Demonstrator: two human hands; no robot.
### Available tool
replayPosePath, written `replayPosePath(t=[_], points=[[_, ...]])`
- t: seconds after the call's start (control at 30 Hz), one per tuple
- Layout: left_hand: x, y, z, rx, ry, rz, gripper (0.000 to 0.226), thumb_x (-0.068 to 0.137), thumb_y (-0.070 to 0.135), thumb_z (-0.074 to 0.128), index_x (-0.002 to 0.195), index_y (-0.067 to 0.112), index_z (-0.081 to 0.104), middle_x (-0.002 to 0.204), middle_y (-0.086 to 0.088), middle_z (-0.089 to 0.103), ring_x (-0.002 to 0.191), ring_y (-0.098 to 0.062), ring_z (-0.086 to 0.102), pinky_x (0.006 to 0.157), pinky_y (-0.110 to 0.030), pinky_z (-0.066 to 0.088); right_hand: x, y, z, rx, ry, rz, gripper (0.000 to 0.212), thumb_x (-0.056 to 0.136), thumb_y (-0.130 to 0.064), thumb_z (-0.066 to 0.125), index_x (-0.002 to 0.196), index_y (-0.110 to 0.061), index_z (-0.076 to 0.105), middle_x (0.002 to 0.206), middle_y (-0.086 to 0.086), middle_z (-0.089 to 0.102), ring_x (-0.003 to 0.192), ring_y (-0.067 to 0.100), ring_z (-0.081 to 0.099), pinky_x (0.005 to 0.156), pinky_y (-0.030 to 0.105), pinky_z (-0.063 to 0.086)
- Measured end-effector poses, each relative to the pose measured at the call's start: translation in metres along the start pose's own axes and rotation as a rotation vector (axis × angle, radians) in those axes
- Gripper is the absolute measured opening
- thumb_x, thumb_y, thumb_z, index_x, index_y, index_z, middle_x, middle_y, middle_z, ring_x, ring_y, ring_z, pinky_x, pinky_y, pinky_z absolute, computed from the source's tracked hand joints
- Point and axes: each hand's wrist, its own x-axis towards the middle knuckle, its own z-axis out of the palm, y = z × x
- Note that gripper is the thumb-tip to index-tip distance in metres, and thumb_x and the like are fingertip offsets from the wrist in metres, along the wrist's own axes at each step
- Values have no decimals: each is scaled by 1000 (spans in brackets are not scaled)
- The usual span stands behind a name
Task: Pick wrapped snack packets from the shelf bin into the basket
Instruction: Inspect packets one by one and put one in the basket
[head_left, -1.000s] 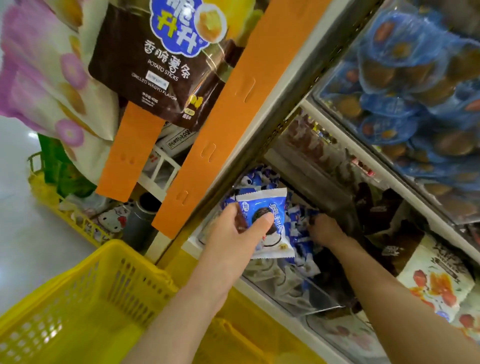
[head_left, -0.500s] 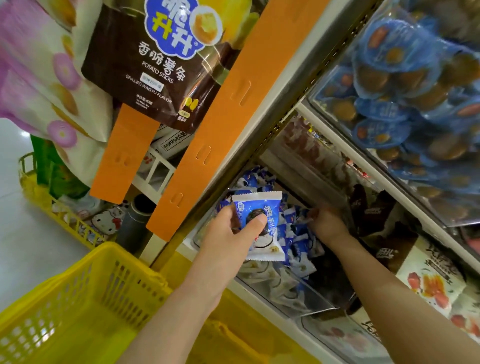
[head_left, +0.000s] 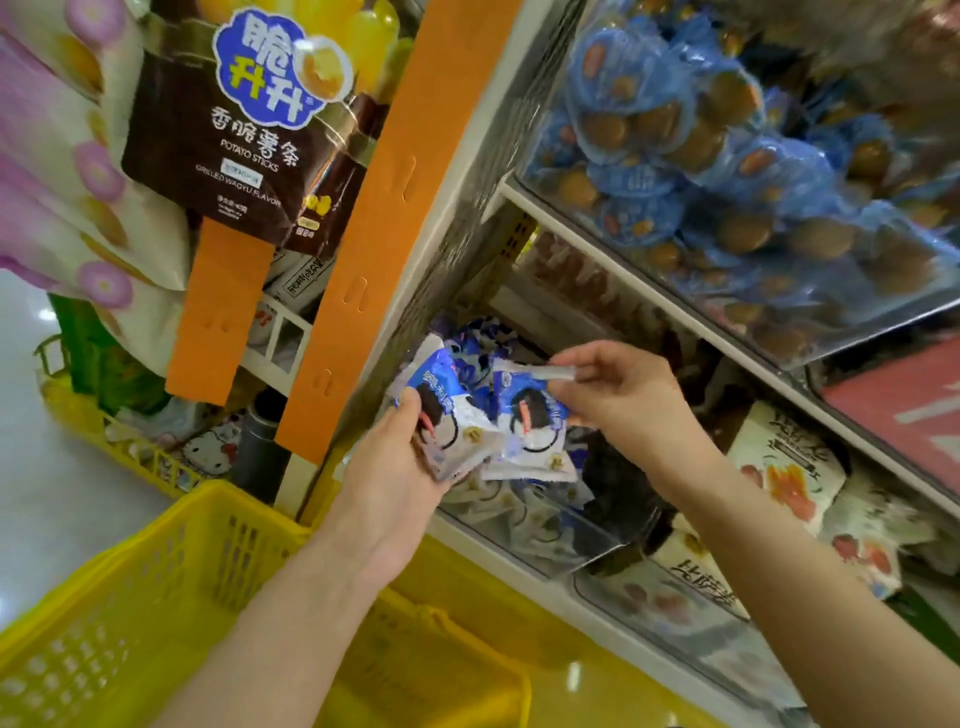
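My left hand (head_left: 389, 478) grips a blue-and-white wrapped snack packet (head_left: 441, 415) just in front of the clear shelf bin (head_left: 545, 535). My right hand (head_left: 618, 395) pinches the top seal of a second, matching packet (head_left: 530, 421), lifted out of the bin and hanging beside the first. More of these packets lie in the bin behind and below both hands. The yellow basket (head_left: 171, 597) sits low at the left, under my left forearm.
An orange hanging strip (head_left: 374, 223) and a brown potato-stick bag (head_left: 234, 135) hang to the left. A clear bin of blue-wrapped cakes (head_left: 727, 171) juts out above. White snack bags (head_left: 789, 467) fill the neighbouring bin at the right. Another yellow basket (head_left: 104, 431) stands on the floor.
My right hand has come up out of the bin with a second packet pinched by its top edge. My left hand has kept its packet and tilted it.
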Motion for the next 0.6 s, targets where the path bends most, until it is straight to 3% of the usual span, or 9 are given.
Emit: replayPosePath(t=[0.1, 0.17, 0.27, 0.33, 0.43, 0.53, 0.6], points=[[-12, -5, 1, 51, -51, -72, 37, 96, 36, 35, 123, 18, 52, 118, -12, 64, 103, -31, 64, 93, -54, 45, -19, -1, 10, 26, -103, 5, 15, 83, -6, 66, 82, -22, 63, 84, 8, 64, 65, 10, 64, 57, 18, 55], [-19, -10, 0, 141, -70, -116, 40, 96, 41, 32, 121, 20, 56, 112, -10, 68, 100, -29, 66, 85, -50, 50, -27, -2, 15, 23, -132, 24, 6, 88, -16, 61, 85, -19, 65, 88, 12, 66, 69, 16, 64, 61, 22, 57], [-27, -15, -5, 307, -17, -132, 42, 96, 44, 32, 123, 22, 56, 118, -10, 65, 105, -29, 63, 91, -51, 47, -38, 0, 20, -74, -258, 48, 28, 89, -46, 51, 87, -25, 69, 104, 19, 65, 79, 20, 66, 60, 23, 57], [-29, -18, -8, 471, 28, -102, 42, 97, 45, 32, 127, 25, 52, 124, -7, 60, 112, -29, 57, 101, -53, 39, -46, 2, 25, -210, -357, 20, 43, 82, -60, 50, 87, -23, 70, 90, 3, 71, 73, 12, 65, 63, 24, 54], [-33, -19, -8, 595, 69, -68, 45, 96, 49, 30, 134, 29, 44, 129, -2, 53, 120, -21, 47, 108, -51, 29, -50, 6, 34, -235, -338, 8, 34, 79, -52, 61, 74, -19, 65, 64, -13, 59, 62, -3, 54, 64, 19, 43], [-36, -15, -7, 508, 51, -68, 48, 92, 53, 35, 129, 28, 50, 129, -7, 56, 123, -26, 48, 108, -51, 30, -48, 4, 36, -70, -255, 35, 30, 84, -37, 63, 68, -12, 60, 52, -11, 48, 45, -2, 40, 48, 11, 33], [-37, -12, -7, 502, 32, -39, 43, 90, 51, 41, 121, 24, 57, 121, -7, 62, 116, -26, 54, 104, -50, 36, -45, 0, 33, 42, -175, 60, 26, 86, -32, 62, 74, -9, 63, 55, -4, 53, 46, -1, 45, 48, 9, 38]])
